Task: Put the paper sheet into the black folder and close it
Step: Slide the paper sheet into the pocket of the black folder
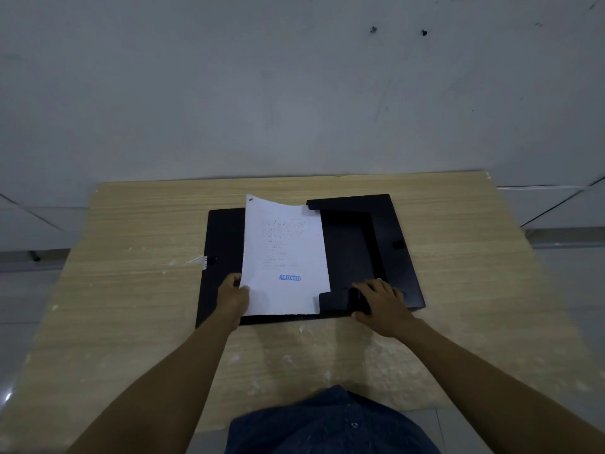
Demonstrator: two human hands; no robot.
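A black folder (353,244) lies open on the wooden table (131,290), its cover spread to the left and its inner flaps raised on the right half. A white paper sheet (284,257) with printed text and a blue "REJECTED" stamp lies across the folder's middle. Its near right corner is tucked behind the near inner flap. My left hand (234,298) pinches the sheet's near left edge. My right hand (381,301) presses flat on the folder's near right flap with fingers spread.
A white label tab (205,262) sticks out at the folder's left edge. A grey wall (294,93) stands right behind the table's far edge. Pale scuffs mark the near tabletop. My dark blue shirt (327,424) fills the bottom centre.
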